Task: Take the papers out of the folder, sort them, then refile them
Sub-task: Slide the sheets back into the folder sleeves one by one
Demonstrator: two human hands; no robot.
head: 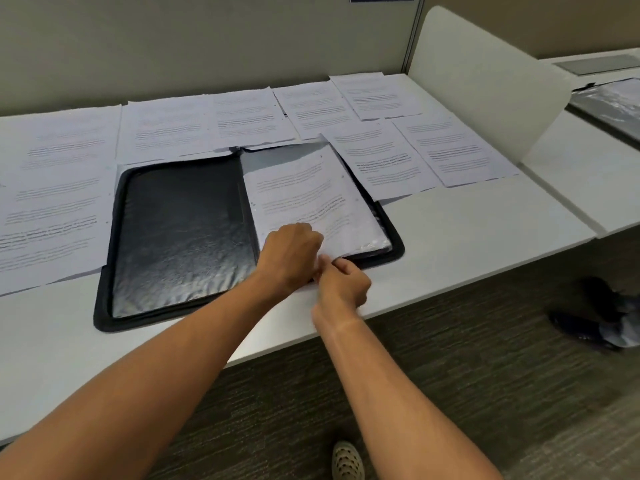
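White desk (467, 216) held the open folder (180, 237), and the top paper (304, 192) on its right half ran long-ways away from both hands, left hand (291, 251) and right hand (343, 285) curled, seeming to pinch its near edge together.

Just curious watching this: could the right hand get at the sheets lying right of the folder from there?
Probably yes. The right hand is at the folder's near edge, and nothing stands between it and those sheets.
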